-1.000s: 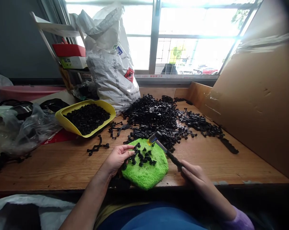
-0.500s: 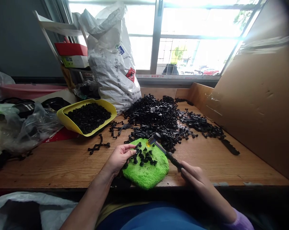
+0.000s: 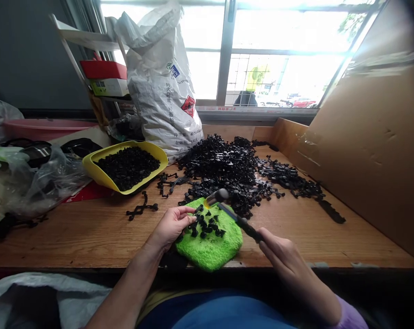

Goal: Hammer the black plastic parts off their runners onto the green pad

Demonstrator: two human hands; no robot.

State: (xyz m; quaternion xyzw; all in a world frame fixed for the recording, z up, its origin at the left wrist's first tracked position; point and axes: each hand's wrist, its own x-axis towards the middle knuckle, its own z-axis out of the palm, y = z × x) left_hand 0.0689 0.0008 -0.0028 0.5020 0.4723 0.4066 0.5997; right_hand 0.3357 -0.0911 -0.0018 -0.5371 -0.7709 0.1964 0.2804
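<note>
A bright green fluffy cloth [image 3: 212, 249] lies at the table's near edge. On it rests a black plastic sprue of small round parts [image 3: 207, 226]. My left hand [image 3: 170, 226] pinches the left end of that sprue, fingers closed on it. My right hand [image 3: 282, 258] grips the dark handle of a small hammer [image 3: 232, 212], whose metal head [image 3: 216, 197] hovers over the cloth's far edge, above the sprue.
A big heap of black sprues [image 3: 234, 169] covers the table behind the cloth. A yellow tray [image 3: 100, 176] of loose black parts stands at the left, a white sack [image 3: 162, 87] behind it. Cardboard [image 3: 371, 141] walls the right side. Plastic bags [image 3: 31, 178] lie far left.
The hammer head has lifted slightly and shifted left over the cloth. My right hand has moved a little with it. My left hand stays on the sprue.
</note>
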